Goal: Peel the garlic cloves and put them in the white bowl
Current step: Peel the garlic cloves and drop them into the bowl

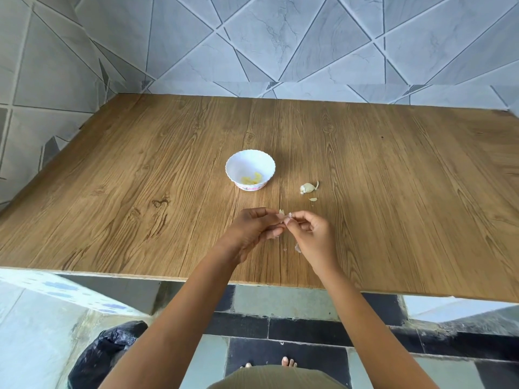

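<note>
Just below the centre of the frame, the left hand (252,227) and right hand (313,234) meet above the table (140,169); the fingertips of both are curled in and pinch one small clove (282,212) between them, so each hand is clamped on it; only pale bits of the clove and its skin show between the fingers, and how much skin is off cannot be told; both forearms run up from the bottom edge of the frame. Just above the hands and slightly left stands the bowl (233,162), white with a scalloped rim and a pink pattern at its foot; peeled garlic (250,179), yellowish, lies in its bottom. To the right of the bowl, apart from it, a second clove (308,188) lies on the wood with its skin partly loose; a peel scrap (313,199) lies just below it; another scrap (297,247) shows beside the right wrist. A grey tiled wall (280,37) fills the top of the frame; at lower left a black bag (104,355) sits on the floor; bare toes (288,362) show at the bottom centre.
</note>
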